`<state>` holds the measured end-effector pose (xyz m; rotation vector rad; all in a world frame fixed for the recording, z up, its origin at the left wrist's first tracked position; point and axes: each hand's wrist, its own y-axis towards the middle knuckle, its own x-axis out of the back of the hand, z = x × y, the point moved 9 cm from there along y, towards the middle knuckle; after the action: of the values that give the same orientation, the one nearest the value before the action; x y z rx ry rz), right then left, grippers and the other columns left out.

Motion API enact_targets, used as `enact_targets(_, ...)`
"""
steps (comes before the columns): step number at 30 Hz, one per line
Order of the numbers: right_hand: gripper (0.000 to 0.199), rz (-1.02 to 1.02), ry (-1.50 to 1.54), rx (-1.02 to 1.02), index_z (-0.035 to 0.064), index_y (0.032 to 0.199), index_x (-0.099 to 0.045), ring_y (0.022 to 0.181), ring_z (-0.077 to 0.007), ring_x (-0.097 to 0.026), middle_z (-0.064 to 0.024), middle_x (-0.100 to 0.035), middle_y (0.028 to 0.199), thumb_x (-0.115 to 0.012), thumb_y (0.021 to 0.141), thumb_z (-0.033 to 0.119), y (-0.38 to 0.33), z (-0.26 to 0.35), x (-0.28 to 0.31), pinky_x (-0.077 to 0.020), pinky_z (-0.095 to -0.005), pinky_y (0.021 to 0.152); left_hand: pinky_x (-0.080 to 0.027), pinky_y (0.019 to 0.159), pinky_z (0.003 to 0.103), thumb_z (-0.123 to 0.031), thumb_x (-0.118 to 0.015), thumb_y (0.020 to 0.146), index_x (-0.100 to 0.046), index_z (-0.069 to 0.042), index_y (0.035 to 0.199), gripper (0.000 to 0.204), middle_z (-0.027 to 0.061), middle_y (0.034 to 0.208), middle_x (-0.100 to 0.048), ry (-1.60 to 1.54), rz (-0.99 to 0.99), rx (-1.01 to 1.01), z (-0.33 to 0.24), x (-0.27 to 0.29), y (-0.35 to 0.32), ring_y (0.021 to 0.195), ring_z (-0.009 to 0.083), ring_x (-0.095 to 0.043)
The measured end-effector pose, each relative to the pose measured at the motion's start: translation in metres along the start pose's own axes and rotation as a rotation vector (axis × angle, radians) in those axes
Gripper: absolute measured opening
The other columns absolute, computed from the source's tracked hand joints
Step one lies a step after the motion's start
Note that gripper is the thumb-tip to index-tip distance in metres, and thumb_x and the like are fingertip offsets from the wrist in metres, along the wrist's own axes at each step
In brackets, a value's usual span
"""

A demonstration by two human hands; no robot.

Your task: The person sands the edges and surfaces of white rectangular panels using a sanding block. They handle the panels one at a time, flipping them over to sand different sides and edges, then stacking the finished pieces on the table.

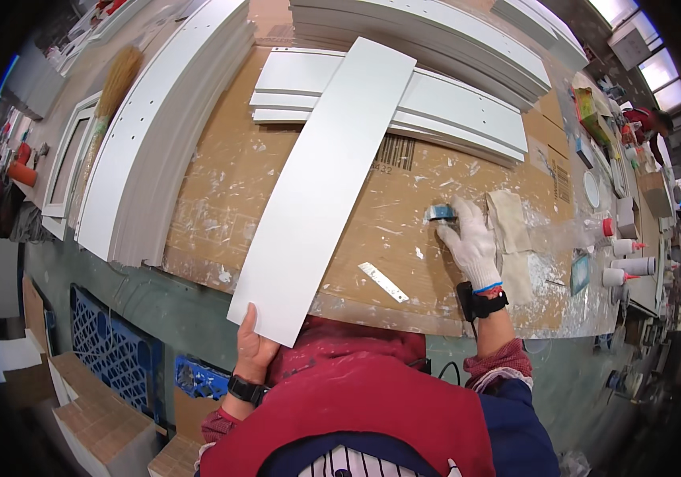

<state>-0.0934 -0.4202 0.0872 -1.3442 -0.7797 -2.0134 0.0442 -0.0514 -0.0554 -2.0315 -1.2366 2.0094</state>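
A long white board (328, 187) slants across the workbench, its far part resting over a stack of white boards (468, 115). At the near end, my bare left hand (254, 348) grips the board's lower left edge, thumb on the upper face and fingers hidden underneath. My right hand (472, 245), in a white knit glove, is at the right of the bench. Its fingers close round a small blue object (441, 212), whose kind I cannot make out. Beside that hand lies a beige cloth (509, 222). A short pale strip (383, 281) marked like a ruler lies between the board and my right hand.
Tall stacks of white panels stand at the left (157, 111) and far side (428, 36). Paint-spotted cardboard (213, 183) covers the bench. Glue bottles (625, 248) with red caps stand at the right edge. A straw brush (120, 75) lies on the left stack.
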Motion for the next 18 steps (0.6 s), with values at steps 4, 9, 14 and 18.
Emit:
enact_targets(4, 0.051, -0.030, 0.204, -0.170, 0.0050, 0.126, -0.049, 0.103, -0.0296, -0.056, -0.0155, -0.054, 0.118, -0.065, 0.079, 0.019, -0.017, -0.018, 0.005, -0.0454, -0.0361, 0.088, -0.032, 0.107, 0.047, -0.031, -0.051, 0.094, -0.036, -0.001, 0.136, 0.054, 0.0138, 0.136, -0.045, 0.033, 0.017, -0.003, -0.002, -0.002, 0.001, 0.126, 0.0311, -0.042)
enact_targets(9, 0.044, -0.188, 0.288, -0.197, 0.0043, 0.123, -0.052, 0.098, -0.0252, -0.057, -0.0135, -0.058, 0.109, -0.063, 0.081, 0.014, -0.049, -0.043, 0.032, -0.0464, -0.0338, 0.084, -0.031, 0.108, 0.047, -0.030, -0.051, 0.094, -0.040, 0.000, 0.133, 0.051, 0.0150, 0.134, -0.048, 0.024, 0.047, 0.005, -0.001, 0.005, 0.005, 0.124, 0.0307, -0.045)
enact_targets(14, 0.065, -0.775, 0.141, -0.432, -0.0008, 0.132, -0.040, 0.111, -0.0241, -0.050, -0.0152, -0.051, 0.124, -0.070, 0.082, 0.029, -0.097, -0.102, 0.122, -0.0408, -0.0341, 0.094, -0.032, 0.107, 0.047, -0.030, -0.051, 0.094, -0.039, -0.002, 0.135, 0.050, 0.0136, 0.135, -0.047, -0.017, 0.007, -0.008, 0.001, 0.000, 0.004, 0.125, 0.0299, -0.044)
enact_targets(18, 0.082, -1.036, 0.124, -0.520, -0.0020, 0.132, -0.034, 0.111, -0.0277, -0.044, -0.0163, -0.044, 0.122, -0.079, 0.073, 0.031, -0.119, -0.179, 0.180, -0.0332, -0.0392, 0.100, -0.034, 0.107, 0.047, -0.029, -0.050, 0.094, -0.042, -0.001, 0.133, 0.048, 0.0146, 0.133, -0.049, 0.013, 0.027, -0.014, -0.002, 0.000, 0.003, 0.123, 0.0305, -0.046)
